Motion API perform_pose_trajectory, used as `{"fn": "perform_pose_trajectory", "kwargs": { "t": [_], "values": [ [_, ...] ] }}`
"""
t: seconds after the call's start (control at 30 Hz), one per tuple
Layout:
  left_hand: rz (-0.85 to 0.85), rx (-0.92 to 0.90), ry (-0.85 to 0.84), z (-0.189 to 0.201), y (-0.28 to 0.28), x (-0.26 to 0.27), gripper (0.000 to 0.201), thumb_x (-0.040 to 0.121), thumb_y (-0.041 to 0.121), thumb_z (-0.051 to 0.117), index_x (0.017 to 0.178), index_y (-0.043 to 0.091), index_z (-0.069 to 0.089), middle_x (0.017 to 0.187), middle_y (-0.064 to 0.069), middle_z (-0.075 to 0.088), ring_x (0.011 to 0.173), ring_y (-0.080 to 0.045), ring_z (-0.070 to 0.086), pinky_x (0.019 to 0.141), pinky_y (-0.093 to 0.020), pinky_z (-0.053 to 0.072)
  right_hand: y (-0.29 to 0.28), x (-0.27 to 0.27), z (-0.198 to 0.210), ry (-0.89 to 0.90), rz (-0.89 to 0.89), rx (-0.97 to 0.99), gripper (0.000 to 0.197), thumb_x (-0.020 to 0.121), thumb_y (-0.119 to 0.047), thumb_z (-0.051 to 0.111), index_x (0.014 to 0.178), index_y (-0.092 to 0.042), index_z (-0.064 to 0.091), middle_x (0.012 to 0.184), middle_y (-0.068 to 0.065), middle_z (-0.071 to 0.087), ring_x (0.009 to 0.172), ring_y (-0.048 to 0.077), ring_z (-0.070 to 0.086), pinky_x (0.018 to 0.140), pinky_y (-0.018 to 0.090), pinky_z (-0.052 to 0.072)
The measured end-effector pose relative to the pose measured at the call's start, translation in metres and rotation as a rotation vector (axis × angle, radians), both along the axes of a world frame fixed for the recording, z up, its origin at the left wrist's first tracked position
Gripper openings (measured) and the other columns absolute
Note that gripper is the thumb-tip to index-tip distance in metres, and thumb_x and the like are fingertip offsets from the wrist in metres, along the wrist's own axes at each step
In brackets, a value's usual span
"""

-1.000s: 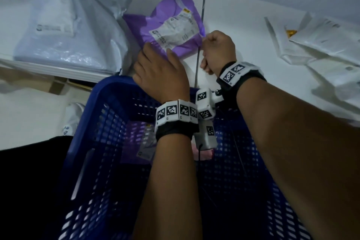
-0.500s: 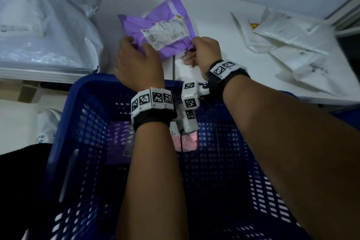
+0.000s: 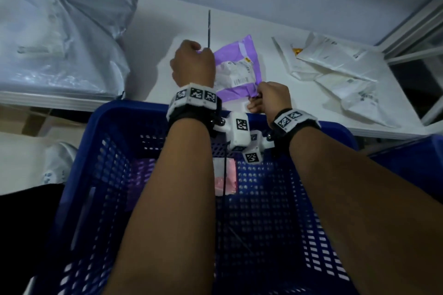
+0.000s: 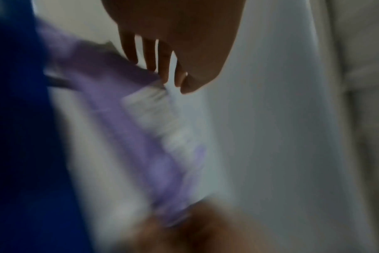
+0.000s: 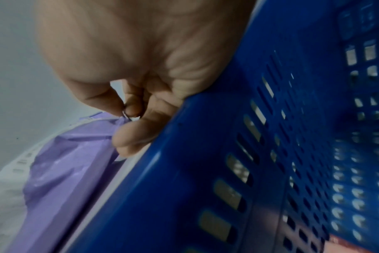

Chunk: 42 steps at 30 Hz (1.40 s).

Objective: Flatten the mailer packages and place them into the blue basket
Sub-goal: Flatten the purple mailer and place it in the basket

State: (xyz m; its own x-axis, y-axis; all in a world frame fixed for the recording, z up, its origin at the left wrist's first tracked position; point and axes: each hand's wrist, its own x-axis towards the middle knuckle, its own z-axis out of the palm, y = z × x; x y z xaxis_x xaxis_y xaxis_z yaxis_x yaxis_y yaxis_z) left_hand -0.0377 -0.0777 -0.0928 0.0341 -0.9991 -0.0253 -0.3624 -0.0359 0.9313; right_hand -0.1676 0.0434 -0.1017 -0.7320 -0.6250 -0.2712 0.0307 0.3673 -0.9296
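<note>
Lying on the white surface [image 3: 299, 103] just beyond the blue perforated plastic basket [image 3: 115, 141], the crinkled purple plastic mailer [image 3: 239, 72] runs lengthwise away from it; right hand [image 3: 272, 98] pinches its near corner; left hand [image 3: 193, 64] curls onto its far-left edge.

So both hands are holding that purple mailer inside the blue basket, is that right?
Not quite. The left hand and right hand do hold the purple mailer, but the head view shows it on the white table, beyond the blue basket rim.
</note>
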Motion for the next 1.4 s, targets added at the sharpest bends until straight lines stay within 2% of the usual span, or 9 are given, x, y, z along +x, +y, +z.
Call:
{"fn": "perform_pose_trajectory", "kwargs": {
  "t": [0.13,0.3,0.57,0.77,0.87,0.97,1.03,1.17,1.4],
  "values": [
    [-0.118,-0.124,-0.262,-0.027,0.015,-0.01,0.031,0.083,0.029,0.051,0.107,0.021,0.069,0.114,-0.008,0.066,0.11,-0.033,0.056,0.089,-0.037,0.041,0.001,-0.003,0.001,-0.021,0.001,-0.01,0.021,0.082,-0.002,0.051,0.061,0.0,0.054,0.052,0.02,0.059,0.045,0.03,0.059,0.042,0.028,0.047],
    [-0.105,-0.181,-0.358,-0.034,0.012,-0.015,0.032,0.086,0.032,0.048,0.109,0.024,0.069,0.113,-0.006,0.067,0.108,-0.03,0.058,0.091,-0.038,0.04,0.001,-0.008,-0.002,-0.069,-0.009,-0.052,0.024,0.082,-0.001,0.049,0.059,-0.002,0.052,0.056,0.023,0.059,0.045,0.029,0.057,0.044,0.028,0.045],
    [-0.175,-0.25,-0.488,-0.043,0.015,-0.021,0.045,0.092,0.03,0.043,0.136,0.025,0.055,0.133,-0.011,0.056,0.123,-0.033,0.047,0.1,-0.043,0.033,0.012,0.001,-0.007,0.291,-0.051,0.061,0.03,0.089,-0.016,0.055,0.078,0.011,0.061,0.065,0.024,0.064,0.039,0.013,0.057,0.042,0.019,0.043],
    [-0.207,-0.444,-0.5,-0.043,0.026,-0.02,0.05,0.078,0.017,0.04,0.12,0.024,0.067,0.142,-0.003,0.054,0.137,-0.034,0.039,0.116,-0.051,0.02,0.009,-0.002,0.003,0.25,-0.094,0.161,0.028,0.078,-0.02,0.06,0.064,0.004,0.063,0.062,0.016,0.067,0.054,0.029,0.067,0.055,0.035,0.057],
    [-0.294,-0.508,-0.445,-0.043,0.03,-0.019,0.049,0.085,0.021,0.035,0.123,0.019,0.066,0.143,-0.007,0.055,0.139,-0.034,0.038,0.119,-0.052,0.019,0.007,-0.003,0.007,0.445,-0.085,0.26,0.023,0.073,-0.017,0.055,0.056,-0.002,0.051,0.071,0.018,0.061,0.068,0.037,0.062,0.062,0.041,0.049],
    [-0.424,-0.459,-0.46,-0.041,0.031,-0.02,0.05,0.099,0.032,0.027,0.136,0.019,0.058,0.15,-0.008,0.049,0.143,-0.031,0.035,0.12,-0.049,0.017,0.007,0.005,0.014,0.806,-0.099,0.173,0.014,0.075,-0.006,0.054,0.068,-0.012,0.044,0.098,0.01,0.045,0.09,0.027,0.051,0.075,0.035,0.044],
    [-0.462,-0.433,-0.52,-0.041,0.033,-0.022,0.048,0.104,0.036,0.024,0.142,0.022,0.051,0.155,-0.006,0.042,0.147,-0.029,0.028,0.121,-0.049,0.012,0.0,0.01,0.02,0.964,-0.023,0.094,0.01,0.076,-0.007,0.056,0.083,-0.012,0.051,0.106,0.01,0.046,0.103,0.027,0.046,0.08,0.033,0.044],
    [-0.512,-0.395,-0.584,-0.04,0.035,-0.023,0.049,0.105,0.041,0.022,0.15,0.029,0.039,0.162,-0.005,0.028,0.152,-0.027,0.016,0.123,-0.049,0.003,-0.033,0.014,0.021,1.146,0.394,0.177,0.024,0.086,-0.023,0.051,0.101,-0.01,0.064,0.115,0.009,0.057,0.112,0.027,0.049,0.089,0.034,0.043],
    [-0.521,-0.308,-0.665,-0.045,0.027,-0.029,0.064,0.095,0.04,0.044,0.154,0.02,0.03,0.165,-0.006,0.02,0.153,-0.027,0.01,0.123,-0.051,0.004,-0.056,0.0,0.016,1.266,0.761,0.304,0.034,0.094,-0.019,0.037,0.105,-0.004,0.065,0.112,0.014,0.066,0.11,0.03,0.056,0.099,0.039,0.039]
  ]
}}
